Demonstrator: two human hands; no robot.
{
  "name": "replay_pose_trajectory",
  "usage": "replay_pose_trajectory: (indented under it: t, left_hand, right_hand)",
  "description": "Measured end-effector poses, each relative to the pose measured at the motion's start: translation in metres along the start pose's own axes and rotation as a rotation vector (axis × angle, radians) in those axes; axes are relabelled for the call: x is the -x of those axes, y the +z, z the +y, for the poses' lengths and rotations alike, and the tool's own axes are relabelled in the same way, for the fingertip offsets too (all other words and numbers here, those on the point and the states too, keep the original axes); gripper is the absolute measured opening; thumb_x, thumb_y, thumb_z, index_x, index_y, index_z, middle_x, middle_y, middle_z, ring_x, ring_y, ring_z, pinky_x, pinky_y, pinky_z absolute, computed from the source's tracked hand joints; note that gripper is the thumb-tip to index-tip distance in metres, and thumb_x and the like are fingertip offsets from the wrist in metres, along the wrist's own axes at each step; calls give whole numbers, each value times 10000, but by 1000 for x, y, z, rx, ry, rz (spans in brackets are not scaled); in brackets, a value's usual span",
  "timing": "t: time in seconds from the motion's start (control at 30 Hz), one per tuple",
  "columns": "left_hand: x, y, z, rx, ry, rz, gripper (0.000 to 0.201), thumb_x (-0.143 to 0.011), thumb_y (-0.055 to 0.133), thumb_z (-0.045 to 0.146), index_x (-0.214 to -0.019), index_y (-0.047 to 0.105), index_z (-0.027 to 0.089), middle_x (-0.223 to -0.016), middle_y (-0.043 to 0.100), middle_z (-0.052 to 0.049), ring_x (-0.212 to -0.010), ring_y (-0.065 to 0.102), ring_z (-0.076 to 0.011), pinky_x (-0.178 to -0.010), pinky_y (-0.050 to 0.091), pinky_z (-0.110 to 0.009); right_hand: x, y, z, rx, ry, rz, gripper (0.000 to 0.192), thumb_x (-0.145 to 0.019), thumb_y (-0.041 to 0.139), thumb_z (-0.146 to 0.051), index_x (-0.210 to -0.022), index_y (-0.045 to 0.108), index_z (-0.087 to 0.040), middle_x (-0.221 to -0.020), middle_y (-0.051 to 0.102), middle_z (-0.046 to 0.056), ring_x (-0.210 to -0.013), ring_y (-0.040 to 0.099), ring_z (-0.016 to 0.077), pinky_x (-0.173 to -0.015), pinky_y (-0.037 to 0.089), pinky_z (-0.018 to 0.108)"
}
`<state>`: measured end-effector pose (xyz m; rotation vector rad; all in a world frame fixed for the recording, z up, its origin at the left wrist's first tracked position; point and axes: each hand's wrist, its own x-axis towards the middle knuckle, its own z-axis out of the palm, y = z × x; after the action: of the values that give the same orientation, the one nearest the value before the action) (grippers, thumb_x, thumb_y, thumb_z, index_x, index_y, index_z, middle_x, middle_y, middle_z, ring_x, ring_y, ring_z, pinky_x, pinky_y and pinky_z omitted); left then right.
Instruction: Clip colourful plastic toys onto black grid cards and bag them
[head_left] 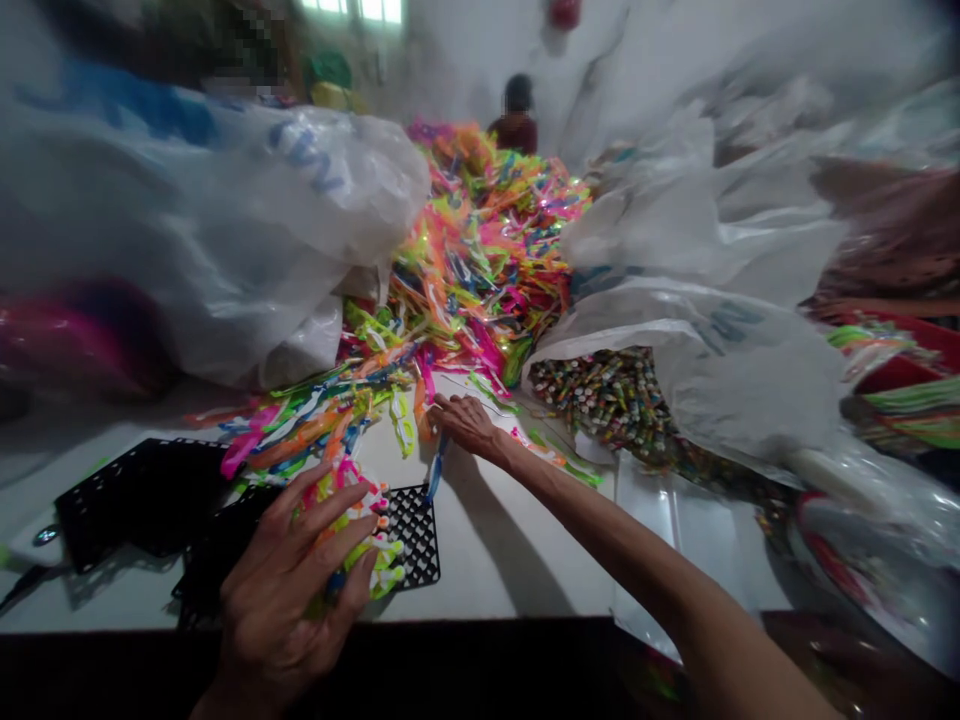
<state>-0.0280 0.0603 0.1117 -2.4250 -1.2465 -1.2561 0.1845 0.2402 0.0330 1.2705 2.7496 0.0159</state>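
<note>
My left hand (300,580) rests over a row of bright plastic pieces in pink, yellow-green and white (386,565), its fingers stretched out and apart. These pieces stand on the left part of a black perforated tray (416,540), partly hidden by the hand. Past the tray, my right hand (469,425) is closed at the fingertips on a blue plastic strip (437,468) that hangs down to the tray's far edge. Orange and pink strips lie by those fingertips. A yellow-green piece (403,422) lies on the white table just left of them.
A large heap of neon strips (487,260) rises at the back, between white plastic bags (300,230). At right, an open bag (735,370) spills many small thin sticks (615,400). Black trays (150,500) lie at left. Another person (516,120) is in the background.
</note>
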Motion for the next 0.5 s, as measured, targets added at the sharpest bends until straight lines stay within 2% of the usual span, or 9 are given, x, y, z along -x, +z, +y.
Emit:
replay_pose_trajectory:
  t: [0.1,0.27,0.37,0.5]
  left_hand:
    - [1,-2,1,20,-42,12,321,-739,631,82,-1037,632,202,-1115,658,-59,-1194,514,-295,-995,448,-481]
    - [1,-3,4,26,-67,-18,343,-726,638,72,-1042,632,206,-1128,652,-56,-1205,501,-310,-1005,439,-491]
    - [-1,-1,5,24,-60,-25,325,-722,644,75,-1023,633,197,-1120,655,-58,-1209,496,-315,-1006,437,-496]
    - [-2,0,7,22,-52,-29,309,-714,658,86,-1003,631,189,-1119,655,-63,-1216,488,-327,-999,437,-526]
  right_hand:
    - [9,-6,7,-12,37,-7,307,-931,331,-89,-1127,558,-157,-1117,583,133,-907,522,213,-722,360,305]
    - [51,-16,10,-163,121,72,241,-872,397,-64,-954,607,-149,-972,612,97,-746,522,159,-617,316,268]
    - [75,-16,-10,-472,158,125,101,-814,510,-118,-826,607,-146,-835,614,46,-678,509,125,-596,315,238]
    - [88,-7,-50,-1092,188,49,67,-800,559,-197,-824,591,-143,-691,587,-2,-620,527,109,-561,352,205]
